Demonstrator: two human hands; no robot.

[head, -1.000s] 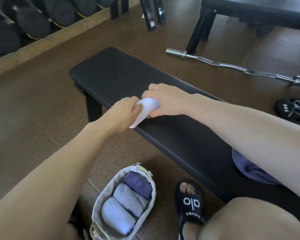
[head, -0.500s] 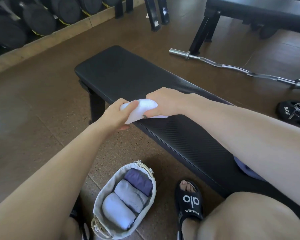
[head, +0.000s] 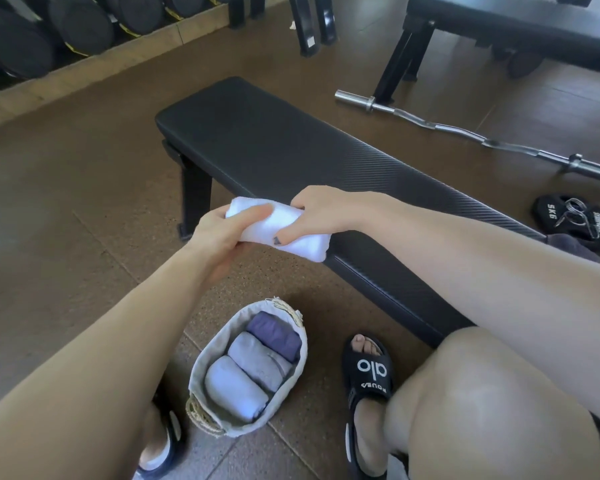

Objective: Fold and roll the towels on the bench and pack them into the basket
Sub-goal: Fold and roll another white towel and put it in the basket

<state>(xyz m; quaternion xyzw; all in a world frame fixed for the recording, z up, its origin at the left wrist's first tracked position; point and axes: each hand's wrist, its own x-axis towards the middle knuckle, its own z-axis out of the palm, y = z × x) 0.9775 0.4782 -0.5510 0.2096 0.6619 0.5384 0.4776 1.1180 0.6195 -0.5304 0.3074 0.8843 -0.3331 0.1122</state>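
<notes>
Towel [head: 291,237], white, rolled, sits at near edge of black bench [head: 274,150], gripped w/ both hands: left hand [head: 222,233] fingers curled round its left end, right hand [head: 321,216] wrapped over the middle, thumb underneath. Basket [head: 201,375] on floor below, between the feet, holds 3 rolled towels [head: 253,365] side by side.

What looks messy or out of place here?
Nothing stands out. Both hands, left and right, grip the white towel at the bench edge; three rolls sit snugly in the basket.
</notes>
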